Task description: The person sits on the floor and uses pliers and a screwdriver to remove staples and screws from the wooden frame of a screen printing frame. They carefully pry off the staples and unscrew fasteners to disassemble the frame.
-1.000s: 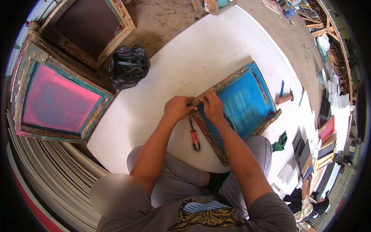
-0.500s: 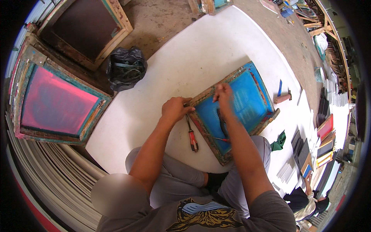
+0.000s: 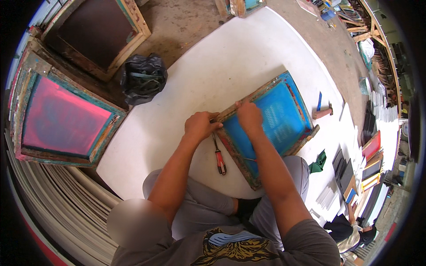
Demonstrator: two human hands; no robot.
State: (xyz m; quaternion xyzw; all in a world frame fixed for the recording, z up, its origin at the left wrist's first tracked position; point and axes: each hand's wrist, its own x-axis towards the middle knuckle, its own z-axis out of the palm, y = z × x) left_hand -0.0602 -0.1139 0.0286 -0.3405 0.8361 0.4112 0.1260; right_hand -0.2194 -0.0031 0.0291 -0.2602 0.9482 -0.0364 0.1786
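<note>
I am pinching the blue-mesh frame [image 3: 266, 124] corner, left hand [image 3: 200, 126] closed, right hand [image 3: 249, 116] pressing flat; excess pressure risks tearing mesh.

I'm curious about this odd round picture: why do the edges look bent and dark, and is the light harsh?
Head view: the fisheye lens bows straight lines near the rim, like the stacked slats at lower left, and leaves black corners. Daylight is bright and even; the white sheet is nearly washed out. The hands, left hand and right hand, and the blue screen frame are sharp, with soft shadows.
</note>
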